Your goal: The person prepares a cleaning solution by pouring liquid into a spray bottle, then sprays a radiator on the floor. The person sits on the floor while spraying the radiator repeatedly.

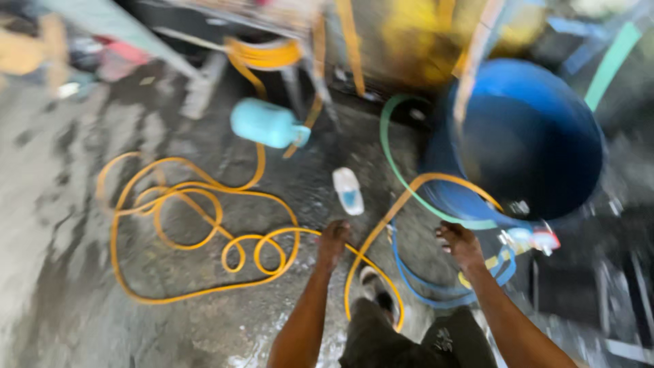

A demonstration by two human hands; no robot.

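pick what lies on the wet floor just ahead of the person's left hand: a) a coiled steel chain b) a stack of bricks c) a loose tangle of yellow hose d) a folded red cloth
C: the yellow hose lies in loose loops on the floor, running up to the left hand; no cloth, bricks or chain lie there.

Wet grey concrete floor [61, 225], daylit; blurred clutter, perhaps shelving, behind.
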